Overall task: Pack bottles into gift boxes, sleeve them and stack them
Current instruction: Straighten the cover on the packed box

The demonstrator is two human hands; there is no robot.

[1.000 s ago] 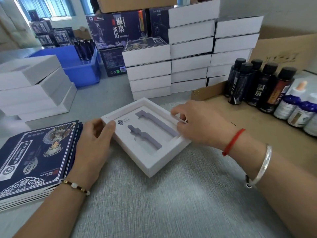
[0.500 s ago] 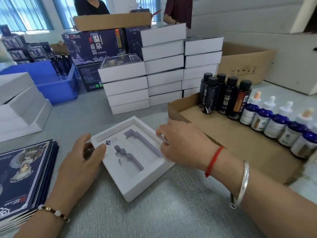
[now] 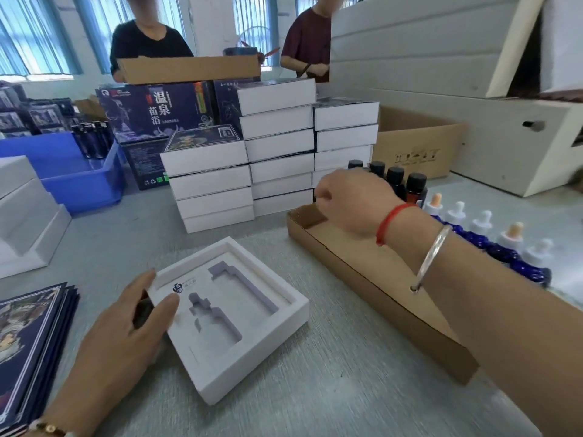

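White gift box [image 3: 233, 316] steadied by my left hand [image 3: 132, 326], thumb pinching its rim; my right hand [image 3: 353, 200] reaches the dark bottles [image 3: 396, 179], fingers hidden, can't tell their grip. A careless grab topples neighbours.

Table top [image 3: 331, 357]: grey, with a fine woven texture.
Blue bin [image 3: 79, 181]: far left on the table, beside the big dark printed cartons [image 3: 151, 111].
Open cardboard box, back [image 3: 189, 69]: sits on top of those cartons.
Open cardboard box, right [image 3: 419, 149]: brown, faint print on its side, behind the white stacks.
White foam slabs [image 3: 426, 42]: piled high at upper right.
Person in black top [image 3: 148, 42]: stands behind the back box.
Person in dark red top [image 3: 307, 39]: stands just right, hands together.
Windows [image 3: 34, 36]: blue-tinted, along the far wall.
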